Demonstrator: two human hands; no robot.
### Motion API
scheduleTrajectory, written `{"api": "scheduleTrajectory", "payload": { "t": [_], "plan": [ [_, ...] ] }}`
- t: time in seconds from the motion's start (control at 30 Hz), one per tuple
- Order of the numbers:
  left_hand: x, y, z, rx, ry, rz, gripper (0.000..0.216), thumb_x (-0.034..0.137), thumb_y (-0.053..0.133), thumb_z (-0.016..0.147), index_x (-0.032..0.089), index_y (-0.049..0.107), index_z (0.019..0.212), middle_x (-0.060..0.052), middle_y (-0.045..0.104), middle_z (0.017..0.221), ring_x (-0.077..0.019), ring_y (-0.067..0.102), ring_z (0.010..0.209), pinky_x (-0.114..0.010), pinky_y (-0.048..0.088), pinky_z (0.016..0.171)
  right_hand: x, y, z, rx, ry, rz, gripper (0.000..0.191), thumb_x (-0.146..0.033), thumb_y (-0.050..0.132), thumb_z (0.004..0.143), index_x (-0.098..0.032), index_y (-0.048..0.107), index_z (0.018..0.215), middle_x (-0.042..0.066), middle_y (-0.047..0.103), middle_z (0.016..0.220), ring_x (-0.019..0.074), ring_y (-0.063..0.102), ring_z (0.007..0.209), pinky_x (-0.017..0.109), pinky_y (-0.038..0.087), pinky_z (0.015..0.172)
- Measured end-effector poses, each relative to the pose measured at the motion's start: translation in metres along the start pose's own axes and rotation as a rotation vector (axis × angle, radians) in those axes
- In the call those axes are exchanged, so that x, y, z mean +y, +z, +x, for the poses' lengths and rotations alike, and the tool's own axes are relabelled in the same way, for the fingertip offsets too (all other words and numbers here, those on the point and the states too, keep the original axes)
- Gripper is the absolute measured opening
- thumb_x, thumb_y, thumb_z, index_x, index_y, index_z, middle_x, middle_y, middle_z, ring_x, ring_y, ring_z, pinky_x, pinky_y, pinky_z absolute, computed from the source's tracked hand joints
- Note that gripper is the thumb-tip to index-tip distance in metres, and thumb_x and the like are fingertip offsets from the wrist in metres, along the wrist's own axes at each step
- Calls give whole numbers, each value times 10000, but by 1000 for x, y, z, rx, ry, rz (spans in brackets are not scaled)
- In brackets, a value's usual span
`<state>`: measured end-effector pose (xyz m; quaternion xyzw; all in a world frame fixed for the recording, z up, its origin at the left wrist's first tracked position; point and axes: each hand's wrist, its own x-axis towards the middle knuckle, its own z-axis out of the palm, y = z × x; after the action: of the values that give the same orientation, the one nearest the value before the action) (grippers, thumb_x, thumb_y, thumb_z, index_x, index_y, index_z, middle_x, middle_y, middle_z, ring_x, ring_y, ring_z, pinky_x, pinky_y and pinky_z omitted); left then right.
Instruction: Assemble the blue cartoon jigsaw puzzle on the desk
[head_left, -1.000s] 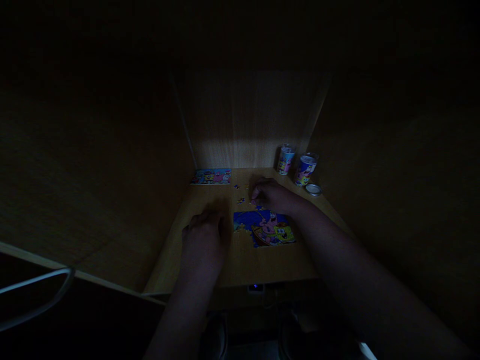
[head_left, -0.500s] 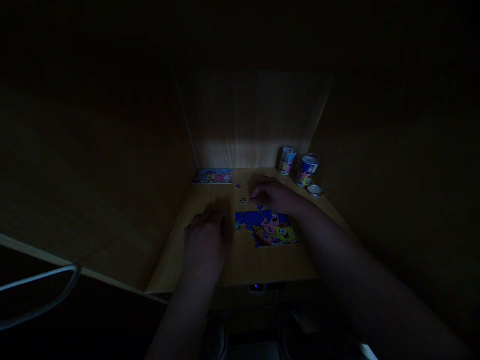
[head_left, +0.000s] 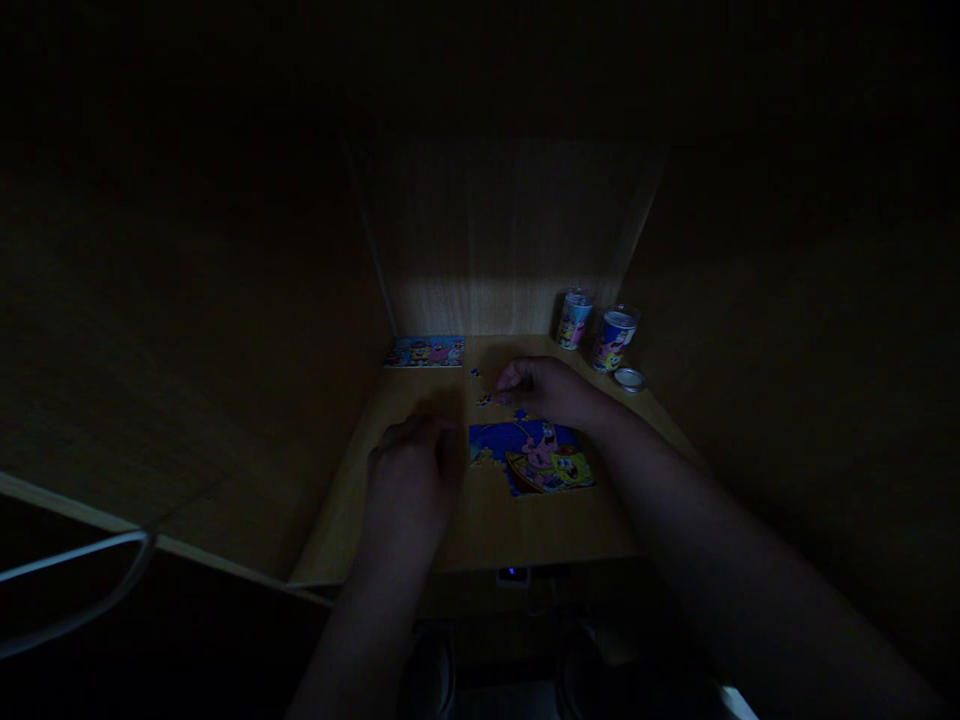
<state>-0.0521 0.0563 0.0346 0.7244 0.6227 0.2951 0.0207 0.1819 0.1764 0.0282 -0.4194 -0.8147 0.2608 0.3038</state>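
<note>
Partly joined rectangular jigsaw puzzle with a blue, pink and yellow cartoon print (head_left: pixel 536 455) lies flat on the pale wood-grain counter (head_left: pixel 540 540), just below frame centre, its lower-left corner stepped; right hand (head_left: pixel 544 388) is above its top edge, fingers bent beside small yellow-and-dark loose pieces (head_left: pixel 484 400); too dark to tell if its grip is grasping one; small blue piece (head_left: pixel 521 413) sits under that hand; left hand (head_left: pixel 409 465) is palm-down left of the puzzle, fingers curled, grip contents hidden, cannot tell; two printed cylindrical clear-topped cans (head_left: pixel 616 340) stand right of centre, round silvery lid (head_left: pixel 630 379) beside the nearer one.
</note>
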Motion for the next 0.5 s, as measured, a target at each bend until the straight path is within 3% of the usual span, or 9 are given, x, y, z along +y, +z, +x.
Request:
{"api": "scheduleTrajectory", "payload": {
  "t": [0.13, 0.27, 0.5],
  "plan": [
    [-3, 3, -1, 38, 83, -90, 208, 264, 551, 1060, 215, 753, 1061, -93, 794, 1109, -301, 715, 1062, -439, 547, 973, -4, 2, 1, -1, 30, 38, 167, -198, 758, 978, -220, 790, 1141, 25, 861, 1089, 173, 806, 972, 282, 630, 830],
    [-3, 5, -1, 22, 89, -81, 192, 250, 567, 1060, 215, 755, 1071, -92, 792, 1123, -300, 712, 1075, -438, 547, 988, 1, -2, 2, 64, 120, -66, 117, -161, 761, 953, -212, 818, 1041, 30, 862, 1020, 191, 809, 916, 294, 622, 804],
    [0, 4, 0, -48, 52, -15, 176, 204, 597, 1043, 221, 772, 1048, -86, 795, 1117, -302, 714, 1070, -430, 548, 980, 21, -19, -1, 225, 252, -385, 86, -199, 755, 935, -208, 841, 945, 131, 846, 1059, 315, 798, 1007, 400, 589, 901]
  ]
}}
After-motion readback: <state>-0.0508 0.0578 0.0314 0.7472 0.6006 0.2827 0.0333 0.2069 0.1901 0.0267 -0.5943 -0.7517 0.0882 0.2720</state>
